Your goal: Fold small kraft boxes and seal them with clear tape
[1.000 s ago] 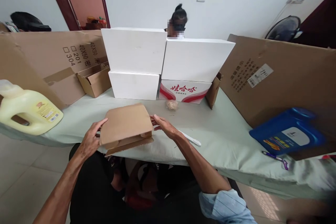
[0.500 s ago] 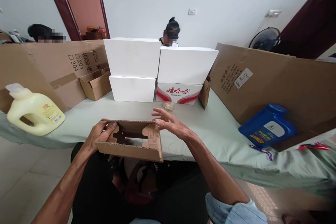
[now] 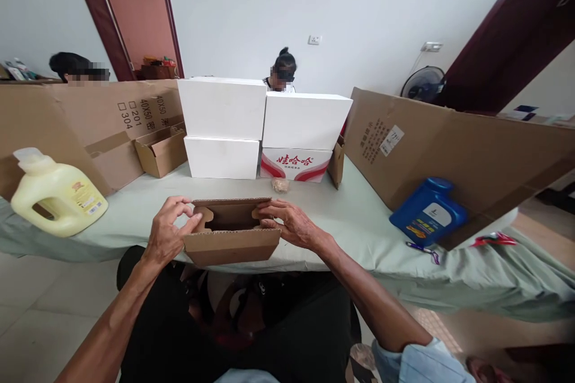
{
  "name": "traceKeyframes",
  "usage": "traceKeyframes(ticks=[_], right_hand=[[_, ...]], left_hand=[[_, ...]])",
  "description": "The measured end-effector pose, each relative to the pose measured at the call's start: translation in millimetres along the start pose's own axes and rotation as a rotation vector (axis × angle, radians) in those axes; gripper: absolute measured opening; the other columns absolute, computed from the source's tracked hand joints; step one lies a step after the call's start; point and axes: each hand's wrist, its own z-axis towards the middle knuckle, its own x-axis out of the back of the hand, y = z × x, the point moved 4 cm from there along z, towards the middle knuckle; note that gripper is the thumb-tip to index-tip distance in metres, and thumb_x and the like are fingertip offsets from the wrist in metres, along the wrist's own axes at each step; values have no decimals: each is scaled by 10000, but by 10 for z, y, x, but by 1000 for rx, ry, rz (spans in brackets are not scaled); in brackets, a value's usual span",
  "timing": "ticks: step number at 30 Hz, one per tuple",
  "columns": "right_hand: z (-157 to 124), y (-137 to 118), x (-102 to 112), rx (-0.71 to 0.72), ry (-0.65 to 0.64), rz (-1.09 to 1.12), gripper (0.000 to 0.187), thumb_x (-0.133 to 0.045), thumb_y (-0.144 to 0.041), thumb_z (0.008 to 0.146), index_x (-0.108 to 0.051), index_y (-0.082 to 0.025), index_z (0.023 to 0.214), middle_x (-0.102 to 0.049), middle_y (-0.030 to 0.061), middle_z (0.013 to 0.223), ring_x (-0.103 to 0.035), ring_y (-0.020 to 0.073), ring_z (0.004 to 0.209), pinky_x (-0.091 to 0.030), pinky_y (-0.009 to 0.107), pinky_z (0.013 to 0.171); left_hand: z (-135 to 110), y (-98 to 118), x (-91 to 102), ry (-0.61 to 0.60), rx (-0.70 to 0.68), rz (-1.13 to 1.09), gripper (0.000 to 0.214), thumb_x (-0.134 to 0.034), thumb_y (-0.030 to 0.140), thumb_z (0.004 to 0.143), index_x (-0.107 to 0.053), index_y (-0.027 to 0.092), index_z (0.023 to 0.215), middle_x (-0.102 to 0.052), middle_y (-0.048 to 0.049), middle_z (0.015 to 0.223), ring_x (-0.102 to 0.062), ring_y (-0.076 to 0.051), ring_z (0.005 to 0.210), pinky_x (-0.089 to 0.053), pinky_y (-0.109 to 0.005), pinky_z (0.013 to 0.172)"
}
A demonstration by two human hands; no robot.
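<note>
A small brown cardboard box (image 3: 231, 248) with its top uncovered sits at the table's near edge, in front of my lap. My left hand (image 3: 168, 230) is closed at its left end, thumb and fingers at the side flap. At the right end, my right hand (image 3: 291, 224) grips the other side, with its fingers bent over the flap and their tips partly inside. The tall front wall leans toward me, and the lower inside is hidden behind it. Beyond the box lies a small, clear-wrapped tan lump (image 3: 281, 185).
Stacked white boxes (image 3: 224, 109) and a red-and-white printed carton (image 3: 294, 165) stand behind. A yellow jug (image 3: 58, 194) is left, a blue bottle (image 3: 429, 212) right. Large cardboard panels (image 3: 404, 149) flank the green-covered table (image 3: 350, 221). Two people sit beyond.
The box has been tilted, so its front wall faces me more and I no longer see through its bottom. My right hand has moved from the far corner onto the right flap.
</note>
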Motion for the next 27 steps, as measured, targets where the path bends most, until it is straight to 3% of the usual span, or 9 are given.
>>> traceKeyframes(ticks=[3,6,9,12,15,17,20,23,27], right_hand=[[21,52,-5,-5,-97,-12,320,-633,-439,1092,-811,-293,1314,-763,103,1403,-687,303,1358,-544,461,1122],[48,19,-75,44,-156,-40,279,-671,-375,1069,-818,-311,1297,-768,79,1395,-690,285,1344,-555,418,1114],[51,-78,-176,142,-232,-145,247,-653,-306,1076,-810,-308,1266,-764,74,1340,-677,251,1298,-584,336,984],[-4,-172,-195,181,-231,-297,250,-643,-377,1099,-775,-253,1272,-695,108,1286,-672,231,1147,-572,307,860],[-135,-258,-126,195,-118,-309,373,-651,-511,1092,-700,-197,1288,-633,131,1246,-645,227,1014,-562,340,850],[-259,-285,-86,181,-11,-245,368,-685,-504,1071,-643,-206,1285,-613,133,1248,-633,237,1020,-559,361,879],[-468,-260,-108,125,159,-140,214,-695,-294,1031,-596,-246,1214,-592,120,1271,-624,258,1126,-544,387,963],[-665,-185,-212,79,322,-67,248,-581,-92,954,-585,-256,1139,-589,101,1243,-616,250,1150,-530,392,981],[-832,-63,-351,17,452,-4,299,-486,-31,940,-605,-255,1097,-604,87,1169,-617,221,1068,-521,335,852]], left_hand=[[-9,0,-76,-282,-138,-44,373,-603,536,979,-833,256,1068,-620,-129,1504,-629,-328,1378,-551,-487,1166],[44,-24,-143,-478,-179,-21,429,-582,506,1001,-816,286,1285,-582,-135,1561,-644,-338,1347,-601,-463,1101],[123,29,-120,-578,-203,29,401,-564,491,1015,-811,273,1243,-632,-146,1460,-645,-342,1328,-594,-459,1098],[146,90,14,-673,-193,43,344,-574,521,1023,-767,268,1152,-647,-124,1408,-626,-339,1343,-562,-472,1134],[82,42,198,-756,-163,-51,381,-652,543,981,-677,283,1259,-598,-94,1495,-626,-320,1333,-566,-470,1140],[-12,-46,299,-799,-144,-152,535,-757,542,907,-603,292,1354,-558,-95,1556,-601,-331,1387,-546,-478,1179],[-205,-168,393,-811,-100,-219,770,-936,489,747,-536,307,1380,-436,-122,1694,-510,-377,1524,-487,-510,1251],[-408,-152,432,-823,-97,-180,922,-1038,415,612,-520,330,1370,-362,-125,1765,-456,-409,1585,-463,-542,1271],[-557,-8,431,-783,-149,-57,887,-1003,256,617,-529,316,1364,-410,-140,1751,-536,-407,1536,-530,-521,1204]])
